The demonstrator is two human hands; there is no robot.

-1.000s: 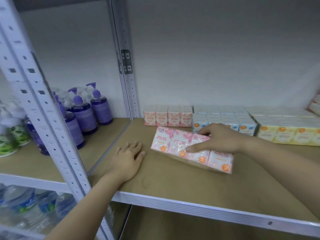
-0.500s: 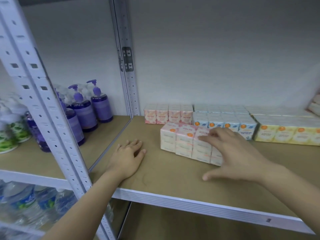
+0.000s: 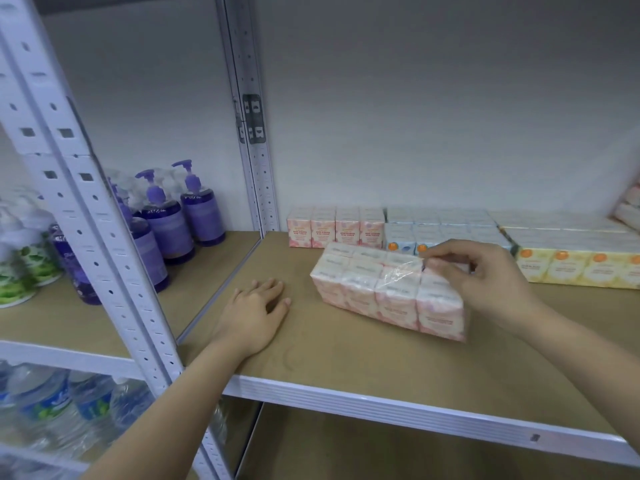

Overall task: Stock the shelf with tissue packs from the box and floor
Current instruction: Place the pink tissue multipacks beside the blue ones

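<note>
Left hand: the left hand (image 3: 254,311) lay flat, palm down, on the shelf board (image 3: 346,358), fingers straight and released, holding nothing.
Right hand: the right hand (image 3: 485,275) had curled fingers on the top far edge of the pink tissue pack (image 3: 388,292), pinching its clear wrap.
Pink tissue pack: it stood on the shelf board between the two hands, just right of the left hand and apart from it.
Back row: beyond the hands, against the wall, stood a pink pack row (image 3: 336,228), a blue pack row (image 3: 443,230) and a yellow pack row (image 3: 575,261).
Left bay: beyond the upright post (image 3: 90,216), left of the left hand, stood purple pump bottles (image 3: 180,216).
</note>
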